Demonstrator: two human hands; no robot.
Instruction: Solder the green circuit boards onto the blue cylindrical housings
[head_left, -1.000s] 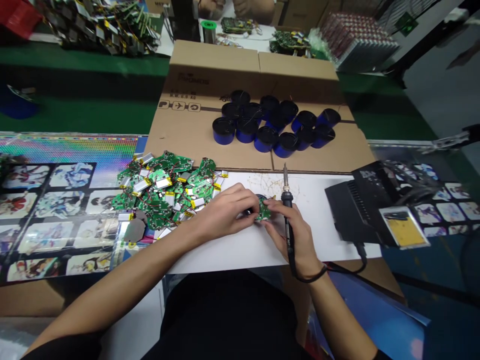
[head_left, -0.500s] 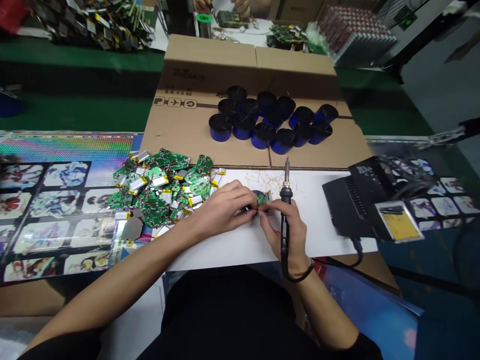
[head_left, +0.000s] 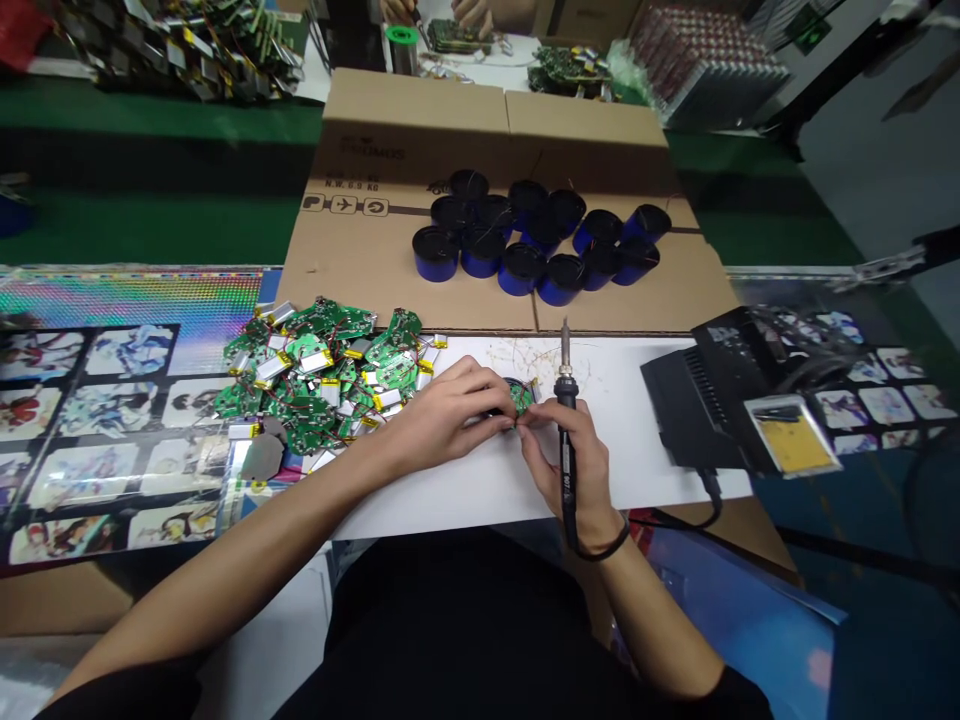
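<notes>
"What's that person got in their hands?"

"A small round green circuit board (head_left: 521, 397), held over a white paper sheet (head_left: 626, 430). The fingers of the left hand (head_left: 450, 405) are pressed together, pinching one side of it."

"And the right hand (head_left: 577, 465)?"

"Its thumb and forefinger close in on the board from the other side, nearly meeting the left fingertips. The other fingers are curled around a slim black soldering iron (head_left: 568, 450), its metal tip pointing up and away from the board."

"What's beside them?"

"To the left, just touching the sheet, there's a heap of green circuit boards (head_left: 315, 375) with silver pouch batteries and thin red wires. Beyond that, black-capped blue cylinders (head_left: 525, 245) are bunched on a flattened brown cardboard box (head_left: 360, 285)."

"And that black box on the right?"

"A black soldering station (head_left: 690, 395), with a yellow sponge in a small tray (head_left: 791, 440) next to it. Across the room, a co-worker's hands (head_left: 457, 12) are working over another board."
</notes>
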